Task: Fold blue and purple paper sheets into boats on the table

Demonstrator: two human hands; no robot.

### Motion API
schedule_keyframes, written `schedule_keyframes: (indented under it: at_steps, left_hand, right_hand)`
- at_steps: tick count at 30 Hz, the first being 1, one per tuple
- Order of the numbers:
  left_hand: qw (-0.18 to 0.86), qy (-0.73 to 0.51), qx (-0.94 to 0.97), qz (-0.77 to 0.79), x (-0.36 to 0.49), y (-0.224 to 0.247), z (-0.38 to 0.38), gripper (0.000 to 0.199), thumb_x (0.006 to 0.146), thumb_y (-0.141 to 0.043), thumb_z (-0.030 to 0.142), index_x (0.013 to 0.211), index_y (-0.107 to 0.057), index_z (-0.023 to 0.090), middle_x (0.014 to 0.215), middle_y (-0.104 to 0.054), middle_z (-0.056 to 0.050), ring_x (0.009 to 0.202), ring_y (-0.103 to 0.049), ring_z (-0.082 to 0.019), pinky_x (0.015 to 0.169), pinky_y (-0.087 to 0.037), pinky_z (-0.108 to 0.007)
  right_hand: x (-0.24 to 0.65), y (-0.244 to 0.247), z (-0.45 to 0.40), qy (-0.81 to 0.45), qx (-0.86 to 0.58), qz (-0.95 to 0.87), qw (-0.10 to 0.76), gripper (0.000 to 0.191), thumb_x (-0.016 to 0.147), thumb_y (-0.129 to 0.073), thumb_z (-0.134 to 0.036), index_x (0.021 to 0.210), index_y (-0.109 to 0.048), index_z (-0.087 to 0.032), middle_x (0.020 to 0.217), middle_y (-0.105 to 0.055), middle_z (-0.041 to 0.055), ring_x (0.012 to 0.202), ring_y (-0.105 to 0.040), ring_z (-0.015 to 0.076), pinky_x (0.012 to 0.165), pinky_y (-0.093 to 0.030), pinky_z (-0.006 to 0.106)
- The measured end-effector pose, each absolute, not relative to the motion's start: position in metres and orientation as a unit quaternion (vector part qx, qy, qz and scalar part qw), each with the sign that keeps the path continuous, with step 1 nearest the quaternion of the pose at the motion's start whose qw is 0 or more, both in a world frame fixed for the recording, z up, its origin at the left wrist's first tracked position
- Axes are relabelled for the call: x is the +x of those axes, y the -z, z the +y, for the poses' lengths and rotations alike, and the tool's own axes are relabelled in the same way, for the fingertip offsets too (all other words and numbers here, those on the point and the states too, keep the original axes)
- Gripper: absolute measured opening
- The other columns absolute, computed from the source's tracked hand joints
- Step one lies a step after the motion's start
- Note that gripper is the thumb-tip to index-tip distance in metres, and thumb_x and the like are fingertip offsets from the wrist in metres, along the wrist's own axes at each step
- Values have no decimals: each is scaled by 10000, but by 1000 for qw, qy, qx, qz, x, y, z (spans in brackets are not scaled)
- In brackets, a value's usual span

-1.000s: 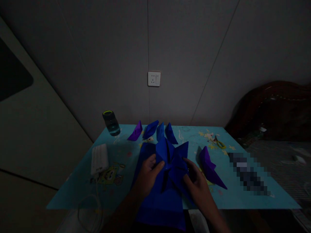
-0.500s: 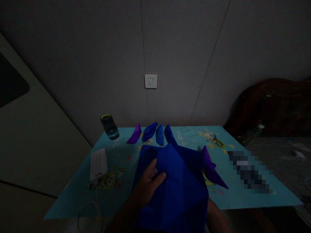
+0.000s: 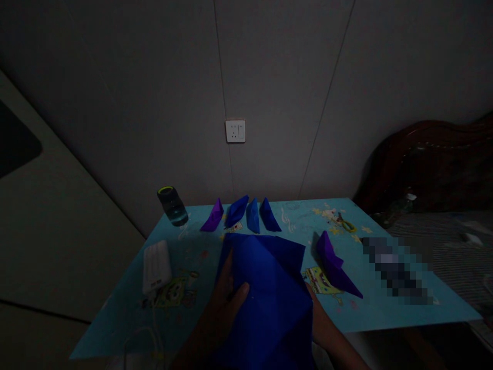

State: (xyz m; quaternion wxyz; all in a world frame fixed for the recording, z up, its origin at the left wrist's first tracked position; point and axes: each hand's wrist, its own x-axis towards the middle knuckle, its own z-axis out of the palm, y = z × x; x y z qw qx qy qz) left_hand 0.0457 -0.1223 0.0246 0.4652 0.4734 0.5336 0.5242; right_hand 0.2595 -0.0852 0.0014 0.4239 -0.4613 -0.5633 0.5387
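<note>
A large sheet of creased blue paper (image 3: pixel 265 303) stands up over the front of the table, partly folded. My left hand (image 3: pixel 227 298) grips its left side, thumb on the near face and fingers behind the edge. At the paper's right edge is my right hand (image 3: pixel 321 318); its fingers are hidden behind the sheet. Beyond the paper stand a purple paper boat (image 3: pixel 213 216) and several blue paper boats (image 3: pixel 253 216). A larger purple paper boat (image 3: pixel 335 267) lies to the right of the sheet.
On the table (image 3: pixel 269 329) at the left are a dark bottle (image 3: pixel 173 206) and a white power bank (image 3: pixel 156 267) with a cable. Scissors (image 3: pixel 346 223) lie at the back right, behind a pixelated dark object (image 3: pixel 396 270). A wall stands behind.
The blue paper has shifted left and its right part has drawn inward, uncovering more of the table beside the purple boat. Both hands have moved with it, the right one slightly up and left.
</note>
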Motion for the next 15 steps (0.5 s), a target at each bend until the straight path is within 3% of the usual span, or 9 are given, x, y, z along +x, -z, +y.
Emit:
schedule_keyframes:
  at_steps: [4,7,9,11,15]
  left_hand:
    - [449,-538,461,545,34,-24,-127,760,896,-611,461,1549,-258,294,1605,-311,-58,1458,-310,-288,1194,-284,-437]
    - [440,-554,423,566,19,-22,-128,798,893,-614,497,1557,-209,317,1607,-313,-42,1450,-330,-274,1185,-306,-414]
    - [420,-567,400,584,11,-22,-128,798,892,-616,504,1555,-203,340,1604,-322,-20,1459,-311,-256,1191,-293,-391]
    - [420,-573,389,586,8,-23,-126,813,882,-629,511,1553,-199,354,1597,-335,-9,1458,-312,-252,1186,-304,-381]
    - [485,-561,377,554,16,-26,-124,900,853,-658,525,1566,-142,336,1544,-430,-55,1401,-421,-287,1127,-400,-420]
  right_hand:
    - [259,-12,-76,-583,-444,-540,415,496,742,-670,-706,856,-722,-226,800,-754,74,780,-679,265,751,-548,386]
    - [273,-17,-61,-592,-437,-523,429,490,840,-572,-690,793,-638,-207,523,-644,10,536,-593,188,598,-488,306]
    - [283,-19,-53,-571,-444,-530,442,475,851,-566,-679,786,-596,-209,454,-587,-17,474,-545,168,553,-445,284]
    - [286,-20,-49,-546,-452,-556,434,469,848,-579,-669,795,-610,-203,551,-647,12,544,-587,179,589,-459,297]
    - [275,-19,-58,-525,-463,-597,391,556,801,-591,-719,944,-707,-194,1004,-741,112,967,-663,270,909,-484,412]
